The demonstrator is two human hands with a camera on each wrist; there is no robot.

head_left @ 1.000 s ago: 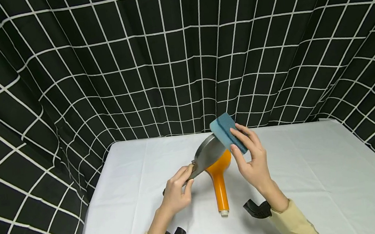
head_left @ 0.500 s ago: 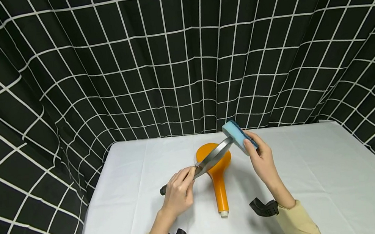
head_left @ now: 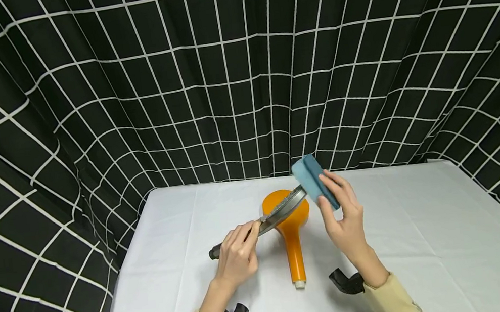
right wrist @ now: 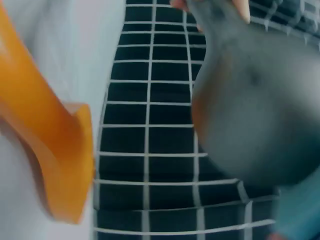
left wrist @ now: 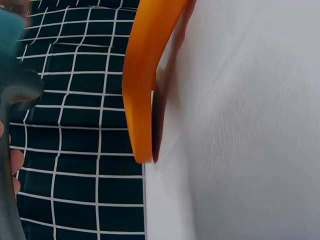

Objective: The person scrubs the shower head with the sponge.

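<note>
Above the table my left hand (head_left: pixel 238 256) grips the handle of a grey shower head (head_left: pixel 283 210), its round head tilted up to the right. A light blue sponge (head_left: pixel 309 179) with a darker blue layer is held in my right hand (head_left: pixel 346 222) between thumb and fingers. The sponge meets the far rim of the grey head. Below them an orange shower head (head_left: pixel 294 253) lies on the table, its white end towards me. The right wrist view shows the smooth back of the grey shower head (right wrist: pixel 260 110), blurred, with the sponge (right wrist: pixel 300 207) at its edge.
A white cloth covers the table (head_left: pixel 423 234). A black curtain with white grid lines (head_left: pixel 241 75) hangs behind it and along both sides. Black wrist mounts (head_left: pixel 346 282) sit at both wrists.
The grey shower head has turned in my left hand so that it now shows nearly edge-on. My right hand and the sponge moved right and down, then slightly back left, staying at its rim.
</note>
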